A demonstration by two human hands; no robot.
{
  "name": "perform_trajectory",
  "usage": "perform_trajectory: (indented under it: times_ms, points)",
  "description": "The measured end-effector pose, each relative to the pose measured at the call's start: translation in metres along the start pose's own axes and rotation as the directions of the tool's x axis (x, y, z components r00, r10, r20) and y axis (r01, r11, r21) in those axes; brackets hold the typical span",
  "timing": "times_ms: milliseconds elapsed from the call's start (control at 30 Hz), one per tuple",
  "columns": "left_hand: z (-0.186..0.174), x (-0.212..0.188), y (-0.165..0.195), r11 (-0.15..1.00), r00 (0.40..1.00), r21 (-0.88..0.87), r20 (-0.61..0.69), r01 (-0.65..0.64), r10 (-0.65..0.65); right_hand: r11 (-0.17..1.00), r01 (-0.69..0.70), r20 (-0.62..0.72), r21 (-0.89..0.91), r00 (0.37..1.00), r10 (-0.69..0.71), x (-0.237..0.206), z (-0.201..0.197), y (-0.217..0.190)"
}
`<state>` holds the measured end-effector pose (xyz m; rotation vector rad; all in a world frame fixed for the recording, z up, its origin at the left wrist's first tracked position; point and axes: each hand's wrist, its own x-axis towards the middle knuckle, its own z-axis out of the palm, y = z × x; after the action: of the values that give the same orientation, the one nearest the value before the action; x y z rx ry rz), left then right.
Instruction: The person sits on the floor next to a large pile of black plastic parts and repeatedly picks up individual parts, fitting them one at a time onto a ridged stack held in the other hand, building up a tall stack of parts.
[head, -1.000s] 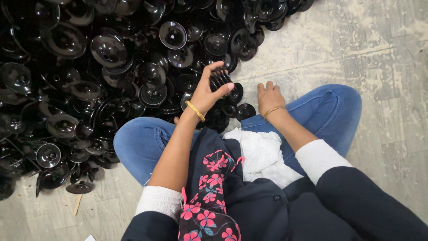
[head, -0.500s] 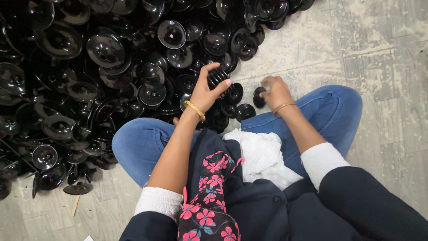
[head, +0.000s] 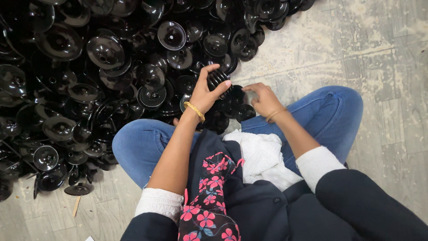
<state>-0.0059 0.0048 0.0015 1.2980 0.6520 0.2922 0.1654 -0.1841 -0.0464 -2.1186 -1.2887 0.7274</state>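
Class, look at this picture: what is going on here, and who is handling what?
A person sits cross-legged on a worn floor beside a big pile of black discs. The left hand holds up a stack of discs. The right hand is down by the discs at the near edge of the pile, fingers curled; whether it grips one cannot be told. A white cloth lies in the lap.

a big heap of glossy black round discs [head: 104, 51] covers the upper left of the worn, pale plank floor [head: 383, 58]. blue jeans [head: 332, 109], a white cloth [head: 263, 158] in the lap, a floral red-and-black scarf [head: 207, 203]. a small wooden stick [head: 76, 206] lies by the heap's edge.
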Motion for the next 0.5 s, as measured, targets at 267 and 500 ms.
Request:
perform_trajectory:
  times_ms: [267, 500]
  points:
    - [-0.004, 0.004, 0.002, 0.955, 0.947, 0.011, -0.12, -0.298, 0.297, 0.809, 0.446, 0.275, -0.383, 0.891, -0.361, -0.004, 0.04, -0.09]
    - [-0.008, -0.002, 0.026, 0.947, 0.965, -0.213, -0.164, -0.239, 0.206, 0.752, 0.583, 0.323, -0.308, 0.808, -0.493, 0.002, 0.04, -0.095]
